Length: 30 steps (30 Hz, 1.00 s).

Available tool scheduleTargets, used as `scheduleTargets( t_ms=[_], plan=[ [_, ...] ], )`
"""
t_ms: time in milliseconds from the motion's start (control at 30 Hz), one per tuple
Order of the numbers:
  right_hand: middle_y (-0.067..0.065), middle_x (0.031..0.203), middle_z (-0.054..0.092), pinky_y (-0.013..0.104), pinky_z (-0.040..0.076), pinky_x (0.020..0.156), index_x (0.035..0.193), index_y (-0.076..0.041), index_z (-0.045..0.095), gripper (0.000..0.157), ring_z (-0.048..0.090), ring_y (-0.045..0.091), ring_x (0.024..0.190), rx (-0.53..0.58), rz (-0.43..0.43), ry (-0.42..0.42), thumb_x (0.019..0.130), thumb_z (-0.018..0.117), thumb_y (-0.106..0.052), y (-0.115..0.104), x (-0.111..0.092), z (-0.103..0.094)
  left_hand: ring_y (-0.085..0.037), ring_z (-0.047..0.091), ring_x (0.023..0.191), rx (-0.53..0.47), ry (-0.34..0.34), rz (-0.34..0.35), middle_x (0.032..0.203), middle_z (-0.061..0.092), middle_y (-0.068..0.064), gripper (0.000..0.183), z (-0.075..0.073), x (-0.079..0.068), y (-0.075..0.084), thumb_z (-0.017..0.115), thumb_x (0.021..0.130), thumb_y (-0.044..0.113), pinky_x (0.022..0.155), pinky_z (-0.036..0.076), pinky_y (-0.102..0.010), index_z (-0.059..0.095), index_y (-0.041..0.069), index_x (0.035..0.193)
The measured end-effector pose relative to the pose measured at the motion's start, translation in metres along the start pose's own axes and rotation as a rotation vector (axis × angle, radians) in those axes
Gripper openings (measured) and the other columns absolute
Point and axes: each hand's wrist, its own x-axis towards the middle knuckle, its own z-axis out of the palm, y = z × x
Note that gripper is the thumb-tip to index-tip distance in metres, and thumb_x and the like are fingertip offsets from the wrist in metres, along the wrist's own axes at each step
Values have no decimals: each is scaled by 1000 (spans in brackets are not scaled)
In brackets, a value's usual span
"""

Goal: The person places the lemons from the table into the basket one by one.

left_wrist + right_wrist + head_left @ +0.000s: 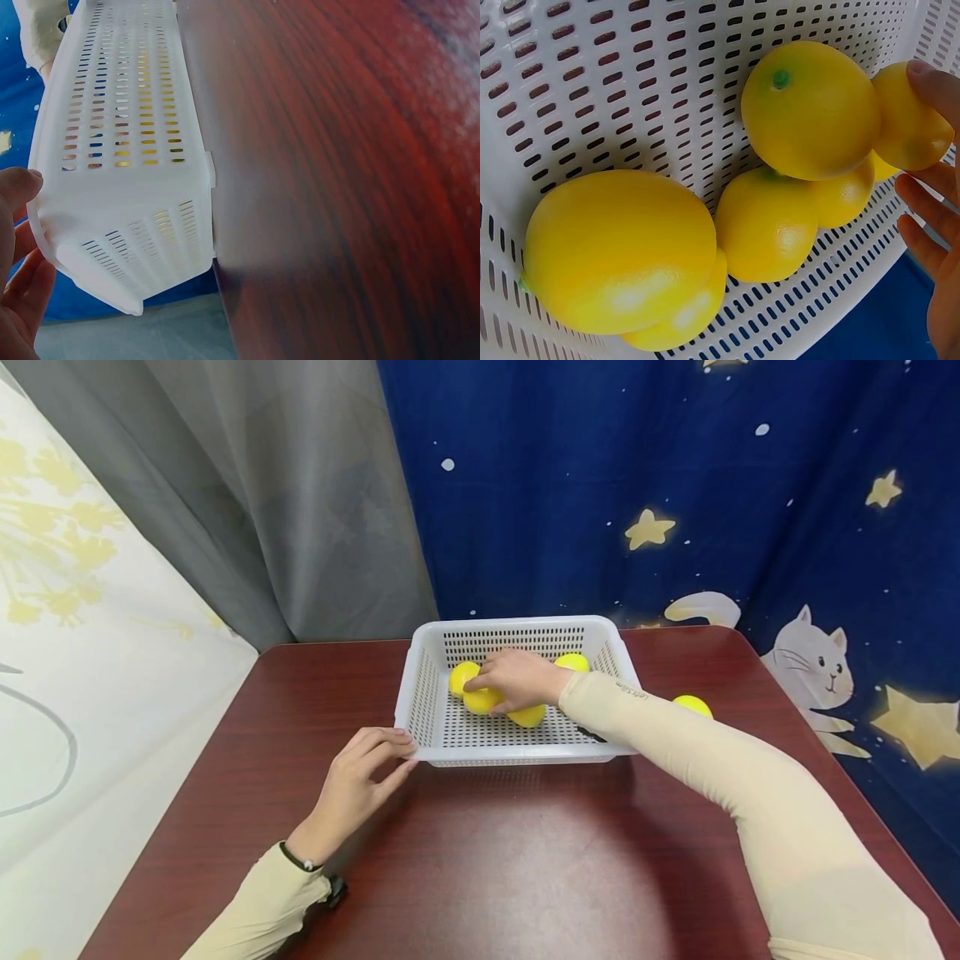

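A white perforated plastic basket (517, 753) stands on the table with several yellow lemons inside. My left hand (367, 777) grips the rim at its near left corner, thumb on one side and fingers on the other, as the left wrist view shows. Inside the basket, my right hand (521, 678) pinches a lemon (909, 120) between thumb and fingers. Close by it lie other lemons, a large round one (810, 111), a middle one (765, 229) and a big one (619, 251). The right hand partly covers the lemons in the head view.
Outside the basket, one more lemon (692, 706) lies to the right, partly behind the right sleeve (750, 777). The dark red wooden table (495, 860) ends at a blue curtain (540, 485) with stars and a grey curtain (315, 510) at the back.
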Motion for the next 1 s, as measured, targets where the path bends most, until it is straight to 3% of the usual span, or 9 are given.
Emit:
scheduleTargets(
  t_ms=[367, 500, 633, 767, 900, 1000],
  plan=[
    [-5, 126, 70, 34, 50, 98, 134, -31, 61, 54, 56, 17, 105, 1, 18, -17, 84, 77, -40, 3, 1, 7, -24, 64, 101, -8, 4, 2, 104, 72, -4, 32, 0, 0, -1, 86, 68, 2, 104, 43, -13, 75, 10, 98],
    [-5, 127, 69, 36, 48, 105, 135, -32, 61, 54, 57, 17, 113, 10, 24, -22, 84, 77, -41, 5, 1, 11, -22, 64, 103, -16, 4, 5, 104, 72, -4, 30, 1, -1, -2, 85, 71, 3, 104, 43, -13, 75, 10, 99],
    [-5, 128, 69, 37, 48, 106, 135, -32, 60, 54, 57, 17, 114, 1, 18, -22, 85, 76, -41, 6, 1, 13, -21, 64, 104, -18, 5, 9, 105, 72, -4, 17, 1, -1, -2, 78, 86, 20, 104, 43, -13, 75, 11, 99],
    [-5, 126, 70, 36, 50, 101, 136, -31, 60, 55, 56, 17, 110, -25, 13, -21, 84, 76, -43, 7, 1, 15, -22, 64, 103, -20, 7, 12, 105, 72, -3, 25, 1, -1, -3, 66, 94, 34, 104, 43, -13, 75, 11, 99],
    [-6, 124, 71, 35, 50, 96, 135, -31, 61, 56, 54, 17, 106, -26, 11, -16, 83, 78, -42, 7, 1, 16, -23, 64, 103, -23, 4, 14, 105, 72, -4, 16, 1, -1, -3, 79, 85, 19, 104, 43, -14, 75, 11, 99],
    [-6, 123, 71, 35, 49, 95, 135, -32, 61, 56, 52, 18, 106, -21, 17, -14, 83, 78, -43, 7, 2, 16, -22, 64, 103, -22, 3, 14, 104, 72, -4, 27, 1, 0, -3, 84, 74, 6, 104, 43, -14, 75, 11, 99]
  ],
)
